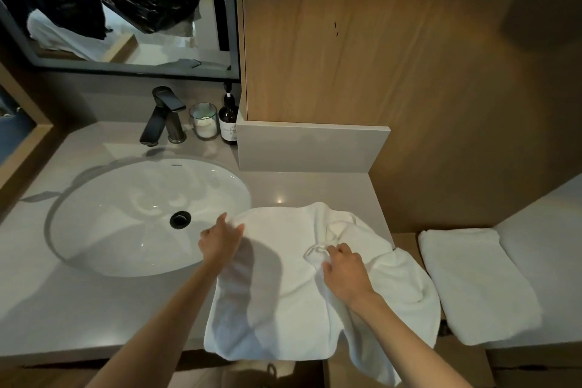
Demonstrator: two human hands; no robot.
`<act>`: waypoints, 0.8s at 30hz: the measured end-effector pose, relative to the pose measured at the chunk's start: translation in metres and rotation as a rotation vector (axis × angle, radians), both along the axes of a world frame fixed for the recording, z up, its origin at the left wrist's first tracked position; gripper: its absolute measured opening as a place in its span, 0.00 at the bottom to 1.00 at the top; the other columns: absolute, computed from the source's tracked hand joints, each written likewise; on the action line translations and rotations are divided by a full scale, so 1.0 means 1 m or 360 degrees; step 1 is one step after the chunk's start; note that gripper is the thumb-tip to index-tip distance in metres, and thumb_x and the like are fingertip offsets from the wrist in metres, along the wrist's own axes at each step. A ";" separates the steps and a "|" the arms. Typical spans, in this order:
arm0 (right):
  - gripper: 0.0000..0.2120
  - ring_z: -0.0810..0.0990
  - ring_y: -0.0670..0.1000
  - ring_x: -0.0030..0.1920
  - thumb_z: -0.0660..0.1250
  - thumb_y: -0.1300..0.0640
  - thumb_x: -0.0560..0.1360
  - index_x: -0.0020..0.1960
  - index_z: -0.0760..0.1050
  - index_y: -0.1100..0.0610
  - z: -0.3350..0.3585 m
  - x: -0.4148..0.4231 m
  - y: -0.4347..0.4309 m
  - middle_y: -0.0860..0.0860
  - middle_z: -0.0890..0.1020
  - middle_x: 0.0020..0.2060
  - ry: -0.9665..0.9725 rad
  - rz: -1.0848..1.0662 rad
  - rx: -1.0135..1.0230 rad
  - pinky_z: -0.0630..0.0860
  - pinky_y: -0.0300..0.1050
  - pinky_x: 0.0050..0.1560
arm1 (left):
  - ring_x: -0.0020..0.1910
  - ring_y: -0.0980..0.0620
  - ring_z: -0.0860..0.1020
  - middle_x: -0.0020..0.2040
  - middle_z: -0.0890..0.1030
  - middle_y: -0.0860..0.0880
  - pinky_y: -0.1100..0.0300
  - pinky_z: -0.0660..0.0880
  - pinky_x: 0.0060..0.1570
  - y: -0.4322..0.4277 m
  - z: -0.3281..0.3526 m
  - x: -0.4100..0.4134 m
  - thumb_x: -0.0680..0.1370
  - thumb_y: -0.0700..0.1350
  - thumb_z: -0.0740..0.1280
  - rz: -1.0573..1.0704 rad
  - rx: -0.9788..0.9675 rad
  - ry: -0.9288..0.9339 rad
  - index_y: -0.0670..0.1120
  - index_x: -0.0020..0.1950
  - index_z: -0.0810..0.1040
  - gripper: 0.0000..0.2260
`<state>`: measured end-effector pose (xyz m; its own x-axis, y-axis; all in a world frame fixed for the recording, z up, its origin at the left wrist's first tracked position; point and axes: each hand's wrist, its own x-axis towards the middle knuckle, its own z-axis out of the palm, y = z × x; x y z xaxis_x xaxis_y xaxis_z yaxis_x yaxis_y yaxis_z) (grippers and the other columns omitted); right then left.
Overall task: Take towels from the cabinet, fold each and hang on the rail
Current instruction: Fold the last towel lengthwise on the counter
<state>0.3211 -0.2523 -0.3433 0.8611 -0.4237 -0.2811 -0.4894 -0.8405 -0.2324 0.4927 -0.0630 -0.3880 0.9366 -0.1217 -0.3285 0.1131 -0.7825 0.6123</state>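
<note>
A white towel (pixel 289 280) lies spread and rumpled on the grey vanity counter (pixel 78 309), right of the sink, with its near and right edges hanging over the counter's front. My left hand (pixel 220 239) pinches the towel's far left edge beside the basin. My right hand (pixel 341 271) grips a bunched fold near the towel's middle. A second white towel (pixel 472 280), folded flat, lies to the right on a lower surface. No rail is in view.
An oval white sink (pixel 148 217) with a dark tap (pixel 163 116) fills the counter's left. A glass candle (pixel 204 121) and a brown pump bottle (pixel 229 123) stand behind it. A wooden cabinet panel (pixel 378 41) rises at the back right; a mirror (pixel 126 9) hangs at upper left.
</note>
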 end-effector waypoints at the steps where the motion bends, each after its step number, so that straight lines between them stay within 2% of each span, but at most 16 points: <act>1: 0.18 0.74 0.54 0.58 0.53 0.54 0.83 0.70 0.67 0.55 -0.001 0.002 -0.002 0.54 0.72 0.63 0.0013 0.0000 0.0018 0.68 0.42 0.61 | 0.65 0.39 0.71 0.63 0.77 0.42 0.50 0.65 0.65 0.000 0.002 0.004 0.78 0.50 0.65 0.0033 -0.0169 -0.0012 0.47 0.72 0.66 0.24; 4: 0.18 0.74 0.55 0.60 0.51 0.54 0.83 0.70 0.67 0.56 -0.001 0.006 -0.007 0.55 0.72 0.64 0.0088 0.0061 0.0035 0.67 0.44 0.62 | 0.54 0.44 0.76 0.53 0.79 0.43 0.54 0.70 0.59 -0.004 0.010 0.004 0.76 0.42 0.69 0.0195 -0.0501 -0.0133 0.46 0.67 0.73 0.20; 7: 0.19 0.75 0.56 0.59 0.48 0.53 0.84 0.69 0.69 0.59 0.004 0.012 -0.015 0.58 0.75 0.61 0.0135 0.0103 0.0046 0.67 0.45 0.61 | 0.46 0.49 0.75 0.48 0.77 0.46 0.58 0.72 0.52 -0.011 0.029 -0.002 0.75 0.40 0.70 0.0353 -0.0810 -0.0151 0.48 0.65 0.74 0.18; 9: 0.19 0.76 0.58 0.59 0.48 0.53 0.84 0.66 0.70 0.61 0.006 0.013 -0.021 0.60 0.77 0.60 0.0137 0.0082 0.0138 0.68 0.45 0.58 | 0.44 0.51 0.77 0.48 0.78 0.48 0.62 0.70 0.47 -0.015 0.040 -0.007 0.75 0.43 0.71 0.0354 -0.0845 -0.0177 0.48 0.63 0.75 0.17; 13: 0.21 0.75 0.59 0.61 0.50 0.52 0.84 0.69 0.69 0.62 0.019 0.003 -0.031 0.60 0.78 0.61 0.0058 -0.0012 0.0465 0.69 0.46 0.57 | 0.48 0.53 0.79 0.49 0.82 0.50 0.64 0.71 0.49 -0.025 0.062 -0.033 0.73 0.44 0.73 0.0426 -0.1003 -0.0132 0.46 0.52 0.82 0.08; 16: 0.20 0.74 0.57 0.64 0.54 0.50 0.83 0.70 0.70 0.58 0.026 -0.017 -0.041 0.55 0.78 0.62 -0.0202 -0.0206 0.0821 0.68 0.46 0.62 | 0.42 0.53 0.79 0.42 0.83 0.49 0.72 0.73 0.39 -0.038 0.079 -0.066 0.74 0.42 0.73 0.0459 -0.1250 -0.0010 0.44 0.46 0.81 0.03; 17: 0.17 0.76 0.55 0.62 0.56 0.50 0.82 0.66 0.74 0.55 0.029 -0.024 -0.043 0.52 0.80 0.59 -0.0328 -0.0261 0.0889 0.69 0.46 0.62 | 0.40 0.54 0.78 0.41 0.82 0.49 0.73 0.73 0.37 -0.043 0.083 -0.078 0.74 0.41 0.73 0.0452 -0.1309 0.0018 0.43 0.45 0.80 0.03; 18: 0.12 0.78 0.54 0.55 0.58 0.50 0.82 0.57 0.78 0.52 0.032 -0.030 -0.046 0.49 0.82 0.51 -0.0452 -0.0302 0.0911 0.71 0.47 0.58 | 0.38 0.54 0.78 0.39 0.82 0.48 0.74 0.73 0.35 -0.048 0.085 -0.090 0.74 0.40 0.72 0.0453 -0.1362 0.0033 0.44 0.44 0.80 0.03; 19: 0.11 0.77 0.52 0.45 0.60 0.51 0.81 0.45 0.78 0.50 0.039 -0.036 -0.048 0.47 0.80 0.40 -0.0587 -0.0334 0.0889 0.71 0.47 0.50 | 0.37 0.54 0.78 0.38 0.82 0.48 0.73 0.73 0.35 -0.053 0.088 -0.102 0.74 0.40 0.72 0.0465 -0.1405 0.0041 0.44 0.43 0.79 0.03; 20: 0.13 0.74 0.51 0.37 0.61 0.52 0.80 0.37 0.74 0.53 0.048 -0.041 -0.050 0.48 0.76 0.32 -0.0733 -0.0372 0.0859 0.70 0.47 0.43 | 0.36 0.53 0.78 0.37 0.82 0.48 0.71 0.74 0.35 -0.060 0.091 -0.114 0.74 0.40 0.73 0.0482 -0.1451 0.0055 0.44 0.43 0.79 0.03; 22: 0.13 0.71 0.52 0.32 0.64 0.53 0.78 0.37 0.73 0.55 0.071 -0.052 -0.054 0.53 0.74 0.29 -0.1039 -0.0399 0.0831 0.68 0.47 0.37 | 0.37 0.53 0.78 0.38 0.83 0.47 0.68 0.75 0.37 -0.074 0.095 -0.138 0.73 0.41 0.73 0.0523 -0.1512 0.0078 0.44 0.43 0.80 0.03; 24: 0.06 0.71 0.49 0.30 0.64 0.52 0.78 0.43 0.74 0.51 0.095 -0.065 -0.056 0.55 0.74 0.29 -0.1233 -0.0347 0.0844 0.69 0.48 0.34 | 0.39 0.53 0.79 0.40 0.84 0.46 0.63 0.76 0.42 -0.090 0.101 -0.164 0.73 0.43 0.74 0.0533 -0.1534 0.0081 0.45 0.43 0.81 0.03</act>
<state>0.2558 -0.3081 -0.2486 0.8057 -0.5776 0.1313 -0.1734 -0.4419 -0.8801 0.3284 -0.1532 -0.2869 0.9588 -0.0900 -0.2696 0.2790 0.1169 0.9532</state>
